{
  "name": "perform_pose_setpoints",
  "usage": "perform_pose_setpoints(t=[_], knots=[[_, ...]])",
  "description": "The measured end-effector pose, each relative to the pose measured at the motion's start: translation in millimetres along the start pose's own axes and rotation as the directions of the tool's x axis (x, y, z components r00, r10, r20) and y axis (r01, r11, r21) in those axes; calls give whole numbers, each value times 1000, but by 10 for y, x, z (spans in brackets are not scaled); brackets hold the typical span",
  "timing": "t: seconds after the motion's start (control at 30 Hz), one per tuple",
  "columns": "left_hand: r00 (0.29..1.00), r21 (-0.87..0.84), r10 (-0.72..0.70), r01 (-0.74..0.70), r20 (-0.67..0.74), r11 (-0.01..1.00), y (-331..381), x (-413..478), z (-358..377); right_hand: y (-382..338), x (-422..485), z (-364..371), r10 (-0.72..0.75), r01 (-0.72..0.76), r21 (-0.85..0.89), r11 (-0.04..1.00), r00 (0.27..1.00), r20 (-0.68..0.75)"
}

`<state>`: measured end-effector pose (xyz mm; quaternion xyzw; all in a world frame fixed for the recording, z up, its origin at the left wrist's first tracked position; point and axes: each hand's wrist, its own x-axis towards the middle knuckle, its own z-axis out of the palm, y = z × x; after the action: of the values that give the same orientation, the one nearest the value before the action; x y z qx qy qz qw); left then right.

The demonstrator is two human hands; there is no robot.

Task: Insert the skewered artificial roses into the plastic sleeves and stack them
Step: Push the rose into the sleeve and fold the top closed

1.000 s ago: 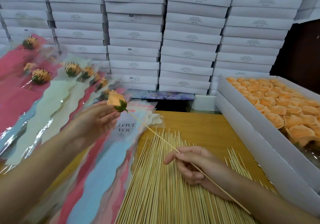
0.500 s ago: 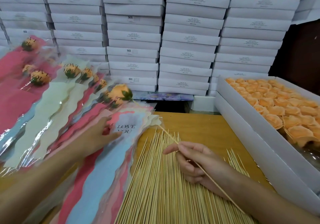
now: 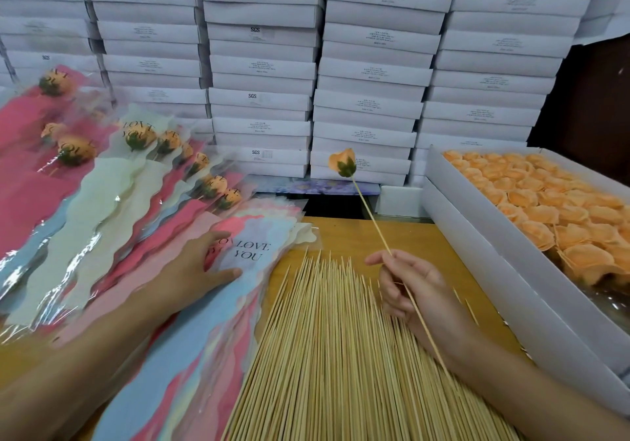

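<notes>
Having been swung away from the top sleeve [image 3: 252, 252], the skewered rose [image 3: 342, 162] is pinched upright in the right hand [image 3: 416, 290] while that sleeve is pressed by the flat left hand [image 3: 197, 270], insertion judged pending.

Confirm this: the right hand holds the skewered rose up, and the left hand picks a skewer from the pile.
No: the head view shows the left hand flat on the top plastic sleeve. The right hand does hold the skewered rose up.
</notes>
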<state>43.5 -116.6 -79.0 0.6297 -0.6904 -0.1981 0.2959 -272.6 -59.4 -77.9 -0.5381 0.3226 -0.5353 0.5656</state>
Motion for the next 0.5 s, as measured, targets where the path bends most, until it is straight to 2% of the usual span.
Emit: perform_pose_setpoints(t=[0.3,0.5], knots=[[999,15,31,-31,28,999,-105,20,10,-23,-20,27,42,-40,42,998,998,-54],[992,3,130,-130,-5,992,-39,-1,3,-21,-9,35,48,-46,30,998,997,-59]])
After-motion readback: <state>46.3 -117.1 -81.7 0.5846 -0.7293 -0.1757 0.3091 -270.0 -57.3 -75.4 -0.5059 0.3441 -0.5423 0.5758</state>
